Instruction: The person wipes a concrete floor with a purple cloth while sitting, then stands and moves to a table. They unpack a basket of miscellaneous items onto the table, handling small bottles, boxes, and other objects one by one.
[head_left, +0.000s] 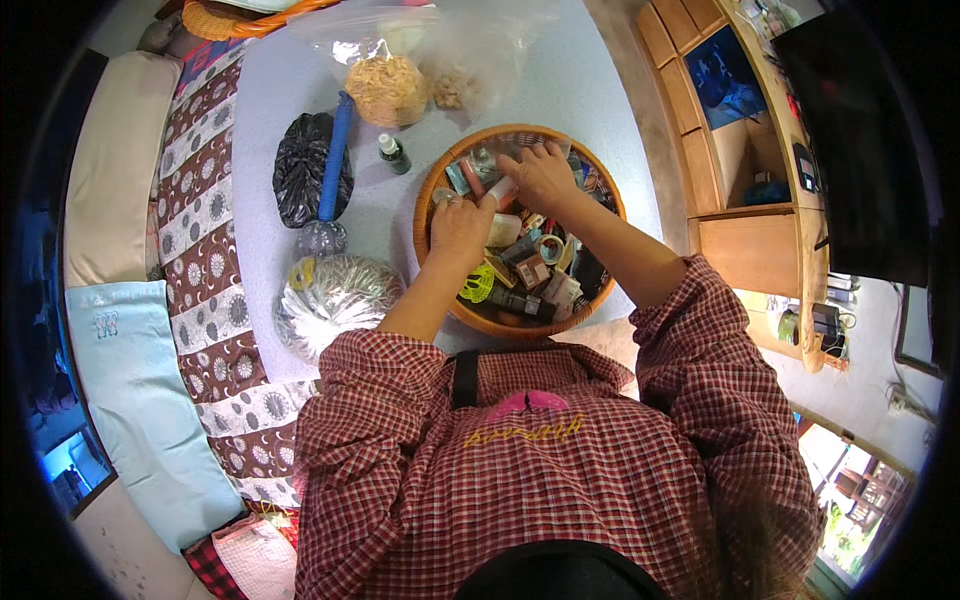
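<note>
A round wicker basket (424, 247) full of small items stands on a pale table. Inside its left part is my left hand (459, 229), fingers bent near a small pinkish tube (472, 178). My right hand (541, 176) reaches over the far side, its fingers by a white-and-pink tube (502, 192) and clear plastic. Fingertips of both hands are partly hidden, so any grip is unclear. Nearer to me in the basket lie a roll of tape (550, 249), small boxes (532, 271), a yellow-green plastic item (477, 284) and a dark tube (523, 303).
Left of the basket are a small spray bottle (394, 155), a blue-handled object (335, 157), a black plastic bag (300, 169) and a stuffed clear bag (341, 300). Clear bags of yellowish pieces (386, 90) lie beyond. Wooden cabinets (750, 251) stand at right.
</note>
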